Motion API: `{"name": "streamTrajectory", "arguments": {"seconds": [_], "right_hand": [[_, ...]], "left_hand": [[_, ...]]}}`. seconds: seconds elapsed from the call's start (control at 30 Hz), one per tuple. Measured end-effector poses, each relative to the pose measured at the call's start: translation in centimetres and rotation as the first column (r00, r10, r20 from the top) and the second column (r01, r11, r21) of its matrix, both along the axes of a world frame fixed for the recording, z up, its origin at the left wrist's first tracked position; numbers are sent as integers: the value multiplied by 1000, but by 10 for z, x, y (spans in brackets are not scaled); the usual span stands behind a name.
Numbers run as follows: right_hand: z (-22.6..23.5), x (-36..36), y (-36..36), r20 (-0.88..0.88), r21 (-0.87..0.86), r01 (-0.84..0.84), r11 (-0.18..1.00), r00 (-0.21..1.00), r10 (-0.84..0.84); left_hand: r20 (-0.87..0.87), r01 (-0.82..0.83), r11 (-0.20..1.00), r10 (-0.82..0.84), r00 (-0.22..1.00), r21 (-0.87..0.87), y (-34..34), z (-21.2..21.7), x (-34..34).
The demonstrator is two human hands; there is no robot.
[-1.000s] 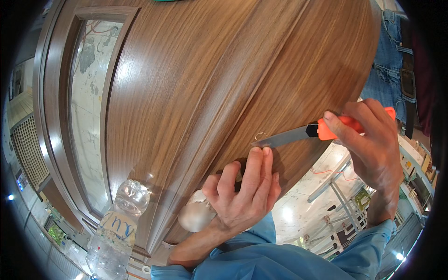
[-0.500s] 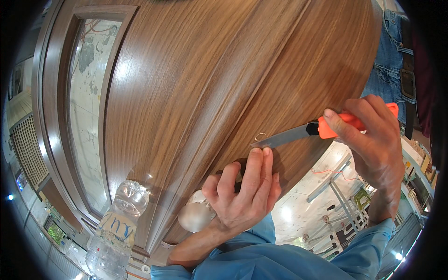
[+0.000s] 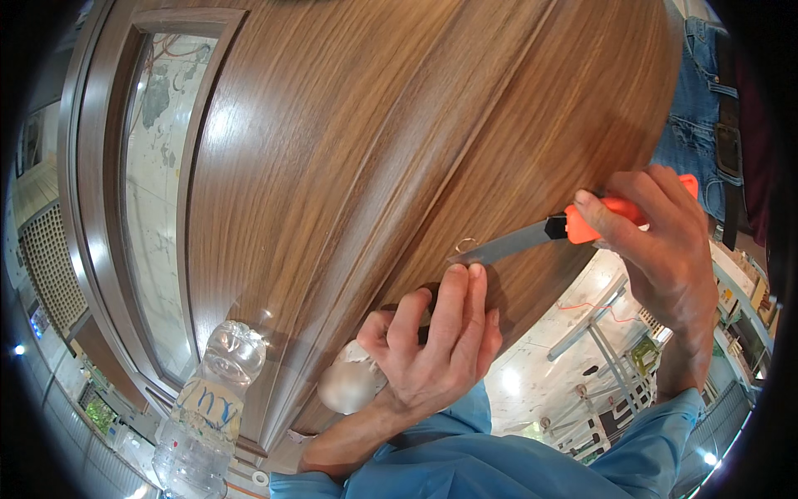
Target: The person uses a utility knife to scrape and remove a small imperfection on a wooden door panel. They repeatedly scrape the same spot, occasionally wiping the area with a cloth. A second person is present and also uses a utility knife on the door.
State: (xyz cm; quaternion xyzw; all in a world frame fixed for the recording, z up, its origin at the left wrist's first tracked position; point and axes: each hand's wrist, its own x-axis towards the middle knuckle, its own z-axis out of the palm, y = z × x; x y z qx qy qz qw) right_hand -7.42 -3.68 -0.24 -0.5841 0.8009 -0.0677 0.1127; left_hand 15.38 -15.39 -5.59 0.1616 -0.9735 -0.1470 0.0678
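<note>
My right hand [image 3: 661,224] is closed around the orange handle of a utility knife [image 3: 607,220]. Its long grey blade [image 3: 511,243] lies low across the brown wood-grain door panel [image 3: 332,125], pointing left. My left hand [image 3: 436,341] rests on the panel with nothing visibly held; its index and middle fingertips press down right at the blade's tip, the other fingers bent. Part of a dark spot shows beneath those fingers, mostly hidden. Just above the tip sits a thin pale curl [image 3: 465,244]. Beside my left wrist is a rounded silvery knob-like thing [image 3: 347,384].
A clear plastic bottle [image 3: 204,416] with a label stands at the lower left. The door's long glass pane [image 3: 158,208] runs along the left. At the upper right, close to the panel edge, stands a person in jeans [image 3: 694,125]. Metal frames [image 3: 603,341] are below right.
My right hand and the knife handle have shifted slightly left and up. The blade tip stays by my left fingertips, and my left hand has hardly moved.
</note>
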Motion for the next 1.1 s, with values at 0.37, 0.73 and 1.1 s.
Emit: {"name": "streamTrajectory", "arguments": {"seconds": [0.37, 0.73, 1.1], "right_hand": [[-3, 1, 10, 74, -27, -19, 999, 997, 21], [-13, 32, 82, 411, -116, 501, 858, 810, -418], [-27, 115, 75, 318, -124, 438, 891, 868, -382]], "left_hand": [[-81, -14, 1000, 14, 997, 0, 2, -4, 4], [-39, -35, 999, 35, 999, -11, -3, 2, -1], [-60, -34, 999, 36, 998, 22, -21, 12, -3]]}}
